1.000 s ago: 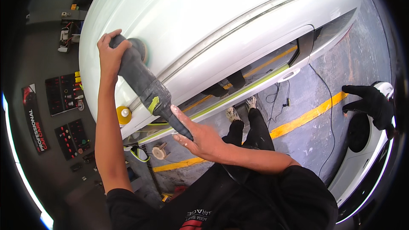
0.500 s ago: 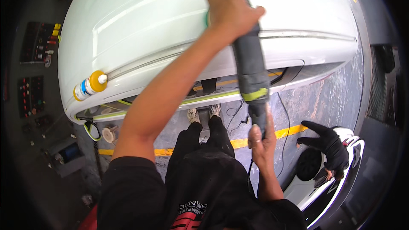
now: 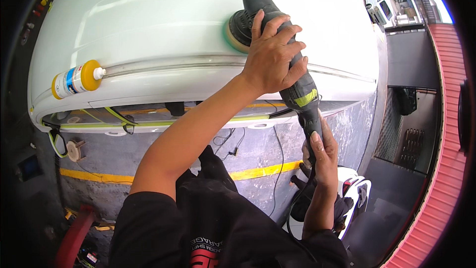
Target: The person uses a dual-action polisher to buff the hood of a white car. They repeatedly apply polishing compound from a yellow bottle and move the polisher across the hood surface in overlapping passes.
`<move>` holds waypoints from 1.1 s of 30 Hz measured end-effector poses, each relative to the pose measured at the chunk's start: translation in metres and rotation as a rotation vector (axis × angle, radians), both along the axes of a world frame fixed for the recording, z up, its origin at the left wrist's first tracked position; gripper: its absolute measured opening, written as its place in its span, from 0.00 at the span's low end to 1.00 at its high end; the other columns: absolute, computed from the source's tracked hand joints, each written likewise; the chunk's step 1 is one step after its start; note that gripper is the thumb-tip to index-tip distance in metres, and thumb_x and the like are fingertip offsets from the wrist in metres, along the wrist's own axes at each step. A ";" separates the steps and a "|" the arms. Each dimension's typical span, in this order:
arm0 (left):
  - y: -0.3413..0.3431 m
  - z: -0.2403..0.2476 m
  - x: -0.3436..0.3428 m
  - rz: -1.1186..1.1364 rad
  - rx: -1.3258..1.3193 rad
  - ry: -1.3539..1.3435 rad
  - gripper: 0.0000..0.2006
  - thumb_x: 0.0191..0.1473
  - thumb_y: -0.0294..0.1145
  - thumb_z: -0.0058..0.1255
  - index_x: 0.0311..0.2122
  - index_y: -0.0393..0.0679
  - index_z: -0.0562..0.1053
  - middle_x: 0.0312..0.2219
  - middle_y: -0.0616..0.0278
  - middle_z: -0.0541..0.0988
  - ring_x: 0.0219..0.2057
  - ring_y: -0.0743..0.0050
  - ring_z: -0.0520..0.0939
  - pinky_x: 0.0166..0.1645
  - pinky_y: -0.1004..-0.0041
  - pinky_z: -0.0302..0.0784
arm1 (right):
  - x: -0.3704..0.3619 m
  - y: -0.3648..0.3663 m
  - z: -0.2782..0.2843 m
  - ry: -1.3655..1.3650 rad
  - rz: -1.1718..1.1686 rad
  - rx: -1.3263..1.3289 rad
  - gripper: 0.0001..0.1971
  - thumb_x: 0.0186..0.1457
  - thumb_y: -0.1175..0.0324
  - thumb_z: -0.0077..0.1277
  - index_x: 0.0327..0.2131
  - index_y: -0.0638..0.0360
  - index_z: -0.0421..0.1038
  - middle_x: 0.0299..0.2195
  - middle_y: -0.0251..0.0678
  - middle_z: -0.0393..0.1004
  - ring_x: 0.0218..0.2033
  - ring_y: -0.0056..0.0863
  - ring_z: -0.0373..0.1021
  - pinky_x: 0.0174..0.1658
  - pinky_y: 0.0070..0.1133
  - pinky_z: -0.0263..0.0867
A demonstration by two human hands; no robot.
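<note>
Both my hands hold a black polisher (image 3: 296, 90) over a white car's roof (image 3: 153, 25). My left hand (image 3: 275, 57) is wrapped over its body just behind the head, fingers curled round the far side. Farther back, my right hand (image 3: 322, 156) grips the rear handle, near where the cord comes out. The round foam pad (image 3: 233, 39), greenish and yellowish, rests on the roof panel above the dark roof trim. A yellow bottle (image 3: 82, 78) with a white cap lies on its side at the roof's left edge.
Yellow-green masking tape (image 3: 213, 121) runs along the car's side. Black cables (image 3: 277, 168) trail over the grey floor, crossed by a yellow line (image 3: 101, 176). A person in dark clothes (image 3: 307, 196) is beside another white car (image 3: 359, 186) at lower right. A red post (image 3: 77, 238) stands lower left.
The polisher has tilted, its head toward the upper left, and its pad now shows fully. My view has swung right, bringing a red corrugated surface and a parked van into sight.
</note>
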State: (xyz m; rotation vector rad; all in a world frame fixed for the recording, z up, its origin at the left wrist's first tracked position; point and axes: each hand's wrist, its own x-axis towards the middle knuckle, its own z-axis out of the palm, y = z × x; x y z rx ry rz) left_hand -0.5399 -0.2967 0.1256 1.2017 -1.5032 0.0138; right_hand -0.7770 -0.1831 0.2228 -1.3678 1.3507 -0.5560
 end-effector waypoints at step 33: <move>-0.181 0.023 0.080 -0.222 0.103 -0.771 0.36 0.62 0.70 0.45 0.33 0.39 0.78 0.32 0.44 0.81 0.37 0.40 0.82 0.47 0.50 0.76 | -0.090 -0.196 -0.073 0.803 0.073 -0.605 0.17 0.55 0.72 0.64 0.48 0.60 0.75 0.30 0.46 0.79 0.28 0.32 0.76 0.39 0.29 0.73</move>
